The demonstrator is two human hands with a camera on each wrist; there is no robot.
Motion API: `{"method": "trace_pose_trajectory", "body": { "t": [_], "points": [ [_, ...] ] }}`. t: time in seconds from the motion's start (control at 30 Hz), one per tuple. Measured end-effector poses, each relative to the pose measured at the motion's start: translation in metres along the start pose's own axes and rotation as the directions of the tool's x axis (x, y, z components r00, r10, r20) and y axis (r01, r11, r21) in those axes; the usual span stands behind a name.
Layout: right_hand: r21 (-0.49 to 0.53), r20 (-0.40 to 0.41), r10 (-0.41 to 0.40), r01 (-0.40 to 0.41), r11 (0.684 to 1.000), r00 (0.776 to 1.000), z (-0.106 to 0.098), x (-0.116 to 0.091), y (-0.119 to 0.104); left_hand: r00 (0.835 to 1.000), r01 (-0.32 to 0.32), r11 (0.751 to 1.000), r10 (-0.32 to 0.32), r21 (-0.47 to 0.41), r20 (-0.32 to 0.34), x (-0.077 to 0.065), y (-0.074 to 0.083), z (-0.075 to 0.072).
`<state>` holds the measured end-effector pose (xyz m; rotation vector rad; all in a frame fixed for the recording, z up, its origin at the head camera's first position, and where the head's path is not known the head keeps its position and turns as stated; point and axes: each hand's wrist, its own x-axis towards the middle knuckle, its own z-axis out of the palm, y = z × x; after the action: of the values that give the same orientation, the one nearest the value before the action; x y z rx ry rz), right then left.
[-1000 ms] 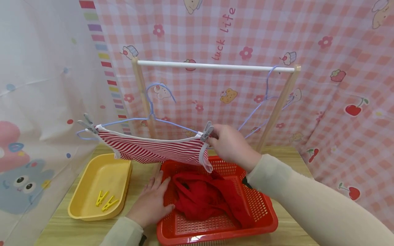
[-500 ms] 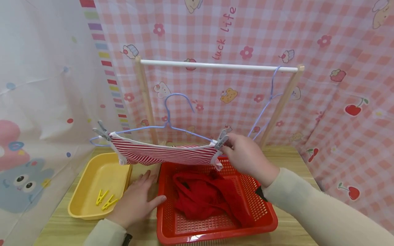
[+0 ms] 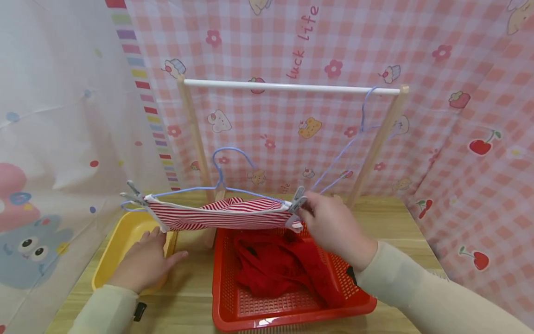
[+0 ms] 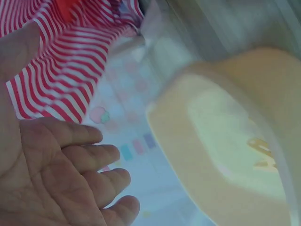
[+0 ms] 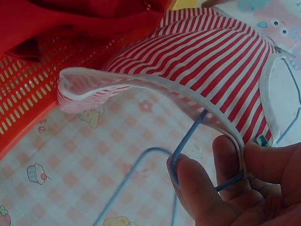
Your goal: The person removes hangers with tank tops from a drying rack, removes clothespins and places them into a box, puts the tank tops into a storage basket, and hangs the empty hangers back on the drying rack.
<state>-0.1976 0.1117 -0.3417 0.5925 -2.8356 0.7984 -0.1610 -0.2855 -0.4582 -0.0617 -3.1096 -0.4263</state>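
My right hand (image 3: pixel 335 229) pinches the right end of a blue wire hanger (image 3: pixel 220 175) along with the white edge of a red-and-white striped garment (image 3: pixel 225 220). A grey clothespin (image 3: pixel 298 199) sits at that end, beside my thumb. Another grey clothespin (image 3: pixel 135 195) clips the garment at the hanger's left end. In the right wrist view, my finger and thumb curl round the hanger wire (image 5: pixel 190 134). My left hand (image 3: pixel 143 260), fingers relaxed and holding nothing, is over the right side of a yellow tray (image 3: pixel 118 236). Yellow clothespins (image 4: pixel 263 155) lie in the tray, hidden from the head view.
A red perforated basket (image 3: pixel 288 322) with red cloth (image 3: pixel 271 269) stands on the wooden table, below the garment. Behind is a rack with a white rail (image 3: pixel 288 87) and wooden posts. A second blue hanger (image 3: pixel 363 111) hangs at the rail's right end.
My left hand has moved left, from the basket's edge to over the yellow tray. The hanger and garment, held in my right hand, first shifted right and have come lower.
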Motion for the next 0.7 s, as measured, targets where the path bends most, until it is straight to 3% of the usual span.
{"method": "trace_pose_trajectory", "body": {
  "t": [0.13,0.3,0.7],
  "points": [
    [-0.006,-0.007,-0.020,0.020,1.000,1.000,0.003,-0.003,0.003,0.999,0.039,0.998,-0.039,-0.045,0.011,0.004,-0.009,-0.002],
    [0.026,0.030,0.025,-0.026,0.999,0.999,0.006,-0.008,0.010,1.000,0.015,0.988,-0.015,-0.153,0.001,0.010,-0.012,0.000],
    [0.103,0.110,0.077,-0.088,0.991,0.991,0.008,-0.019,0.049,0.999,-0.026,0.966,0.035,-0.257,0.028,0.025,0.003,0.017]
  ]
}}
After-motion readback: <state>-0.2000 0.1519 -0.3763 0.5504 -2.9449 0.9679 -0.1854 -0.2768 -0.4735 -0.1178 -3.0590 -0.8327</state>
